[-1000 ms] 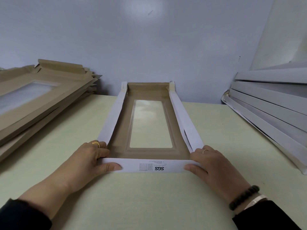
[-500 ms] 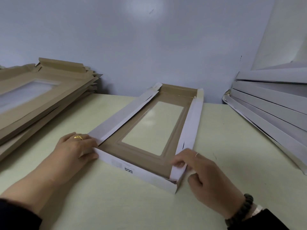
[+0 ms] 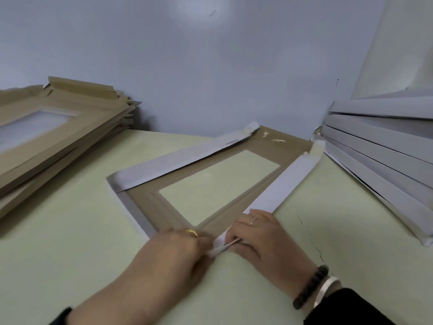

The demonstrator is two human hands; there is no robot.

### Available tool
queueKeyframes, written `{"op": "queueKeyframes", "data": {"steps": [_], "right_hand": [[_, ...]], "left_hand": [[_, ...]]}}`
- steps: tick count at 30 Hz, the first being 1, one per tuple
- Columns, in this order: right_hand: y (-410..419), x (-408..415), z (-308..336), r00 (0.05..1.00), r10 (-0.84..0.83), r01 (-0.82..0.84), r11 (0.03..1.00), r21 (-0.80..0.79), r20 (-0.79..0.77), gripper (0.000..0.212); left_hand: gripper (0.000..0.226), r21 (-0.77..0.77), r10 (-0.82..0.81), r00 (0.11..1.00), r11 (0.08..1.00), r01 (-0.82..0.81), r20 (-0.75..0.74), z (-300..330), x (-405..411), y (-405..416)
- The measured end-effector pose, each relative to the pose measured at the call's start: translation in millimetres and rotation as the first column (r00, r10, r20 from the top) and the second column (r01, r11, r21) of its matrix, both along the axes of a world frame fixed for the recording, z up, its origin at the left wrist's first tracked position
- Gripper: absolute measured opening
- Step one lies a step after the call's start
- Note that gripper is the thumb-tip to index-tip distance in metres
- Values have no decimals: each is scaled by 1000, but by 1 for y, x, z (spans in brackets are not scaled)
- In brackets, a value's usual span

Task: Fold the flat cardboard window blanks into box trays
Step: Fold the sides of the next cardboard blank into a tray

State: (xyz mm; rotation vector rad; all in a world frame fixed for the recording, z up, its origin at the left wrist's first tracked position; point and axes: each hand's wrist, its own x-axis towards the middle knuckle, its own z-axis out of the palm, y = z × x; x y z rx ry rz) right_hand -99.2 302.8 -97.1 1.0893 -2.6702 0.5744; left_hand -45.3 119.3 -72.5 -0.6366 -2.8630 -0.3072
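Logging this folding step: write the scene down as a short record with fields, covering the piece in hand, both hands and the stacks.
piece: window blank, skewed on the table, long white flaps folded inward
left hand: at the near corner
right hand: pinching the white corner tab
left stack: brown blanks
right stack: white pieces

We have one view only, from a wide-angle camera worn on the head. It looks forward and down across the bench (image 3: 70, 231) toward the wall (image 3: 210, 66), which fills the upper half of the frame. It sits close: both forearms enter from the bottom edge, and lines bend toward the frame's edges.
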Motion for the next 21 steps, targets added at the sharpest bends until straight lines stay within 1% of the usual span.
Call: {"op": "queueKeyframes", "data": {"steps": [1, 2, 3, 4, 5, 6, 8, 10, 12, 13, 15, 17, 18, 19, 21], "right_hand": [[4, -5, 0, 999, -35, 35, 999, -2, 7, 27], [9, -9, 0, 997, -71, 71, 997, 5, -4, 26], [14, -13, -1, 994, -109, 109, 994, 13, -23, 25], [19, -17, -1, 989, -144, 145, 989, 18, -39, 22], [24, -20, -1, 983, -178, 179, 984, 14, -49, 15], [31, -24, -1, 976, -212, 213, 977, 13, -51, 9], [46, -27, 1, 958, -287, 288, 957, 35, -22, 4], [64, -29, 4, 932, -362, 362, 932, 31, 9, 9], [83, -27, 6, 874, -486, 485, 873, 45, 22, 25], [92, -26, 7, 834, -551, 550, 833, 56, 9, 32], [104, -24, 10, 779, -626, 627, 777, 53, -27, 35], [100, -20, 13, 771, -636, 635, 770, 68, 0, 36], [91, -18, 14, 788, -616, 613, 785, 88, -1, 36], [80, -15, 13, 811, -584, 584, 807, 89, -27, 33], [52, -9, 12, 854, -514, 520, 849, 92, -80, 20]], "left_hand": [[4, 62, 8, 998, 998, -12, 66, 0, -1, -11], [11, 134, 24, 995, 990, -38, 101, -2, -1, -21], [19, 184, 38, 994, 981, -56, 101, -2, -4, -33], [23, 191, 69, 991, 977, -90, 115, -4, -6, -45], [26, 157, 108, 984, 979, -131, 144, -6, -9, -57], [30, 155, 154, 970, 971, -184, 187, -4, -11, -68], [40, 175, 232, 941, 944, -278, 245, -4, -18, -90], [36, 127, 354, 920, 918, -376, 169, -2, -24, -108], [20, 72, 442, 896, 893, -444, 49, -5, -29, -122], [11, 60, 462, 887, 885, -462, 9, -8, -31, -127], [14, 79, 492, 868, 870, -487, -64, -10, -32, -127], [8, 103, 484, 864, 875, -473, -137, -10, -30, -118], [20, 120, 488, 859, 872, -474, -154, -7, -30, -109], [33, 133, 436, 886, 898, -419, -155, -10, -31, -99], [47, 186, 306, 940, 943, -277, -150, -12, -29, -72]]}}
